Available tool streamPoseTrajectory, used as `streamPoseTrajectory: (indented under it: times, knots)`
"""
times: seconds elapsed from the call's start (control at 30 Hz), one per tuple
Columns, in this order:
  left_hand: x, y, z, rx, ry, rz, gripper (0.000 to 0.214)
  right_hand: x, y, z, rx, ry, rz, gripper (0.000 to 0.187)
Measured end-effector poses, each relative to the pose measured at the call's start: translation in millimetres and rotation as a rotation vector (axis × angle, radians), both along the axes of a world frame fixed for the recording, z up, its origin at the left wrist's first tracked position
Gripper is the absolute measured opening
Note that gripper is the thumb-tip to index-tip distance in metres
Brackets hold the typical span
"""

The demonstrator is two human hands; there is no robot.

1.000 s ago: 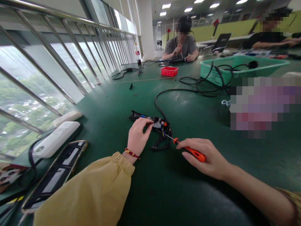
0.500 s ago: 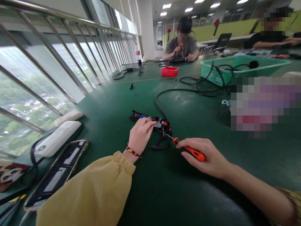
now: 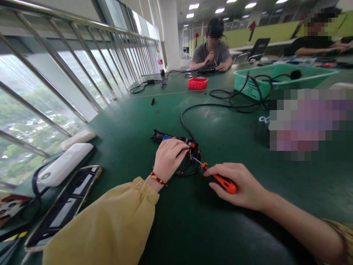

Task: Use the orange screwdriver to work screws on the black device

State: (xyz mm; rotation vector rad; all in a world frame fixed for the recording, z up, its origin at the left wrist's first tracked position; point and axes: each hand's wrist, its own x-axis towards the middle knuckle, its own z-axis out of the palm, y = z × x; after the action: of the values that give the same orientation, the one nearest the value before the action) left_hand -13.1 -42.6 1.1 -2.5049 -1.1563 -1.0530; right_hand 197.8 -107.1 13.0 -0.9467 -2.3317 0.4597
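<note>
On the green table lies an opened black corded device [image 3: 158, 135], its blue and orange inner parts and thin coloured wires showing. My left hand [image 3: 169, 156] bends over its middle, fingers together and pressed near the orange part, so much of the inside is covered. An orange-and-black screwdriver [image 3: 225, 184] is held in my right hand [image 3: 242, 184], its thin shaft slanting up to the left. The screwdriver's tip reaches the wires by a curved black part [image 3: 189, 173] of the device. Whether the tip touches a wire or the housing I cannot tell.
A black cable [image 3: 205, 104] runs from the device towards a green basket [image 3: 250, 88]. Farther back stands a red tray [image 3: 198, 83]. At left are a phone [image 3: 66, 204] and a white power bank-like object [image 3: 66, 163]. Across the table a person [image 3: 211, 55] works with a tool.
My left fingers have shifted right along the device, towards the orange part, and now cover the grey metal piece. The screwdriver has stayed at about the same spot.
</note>
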Motion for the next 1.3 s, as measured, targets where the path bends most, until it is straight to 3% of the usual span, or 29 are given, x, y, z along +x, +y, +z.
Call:
streamPoseTrajectory:
  times: [0.13, 0.3, 0.67, 0.83, 1.3]
  knots:
    - [0.3, 2.4, 1.7, 0.004, 0.030, 0.069, 0.010, -0.1, 0.3, 0.4, 0.010, 0.003, -0.004, 0.015]
    - [-1.7, 2.3, 0.0, -0.002, 0.020, 0.059, 0.010, 1.2, -0.2, -0.6, 0.059, 0.042, -0.034, 0.015]
    - [-2.7, 3.4, -1.6, -0.047, -0.013, 0.041, 0.009, 3.4, -6.0, 8.8, 0.243, 0.307, -0.306, 0.008]
    - [-2.4, 3.3, -1.9, -0.039, 0.009, 0.045, 0.009, 5.1, -8.9, 8.5, 0.338, 0.355, -0.306, 0.009]
    - [-2.7, 1.3, 0.2, 0.042, 0.045, 0.031, 0.010, 2.8, -10.7, 5.5, 0.409, 0.387, -0.341, 0.018]
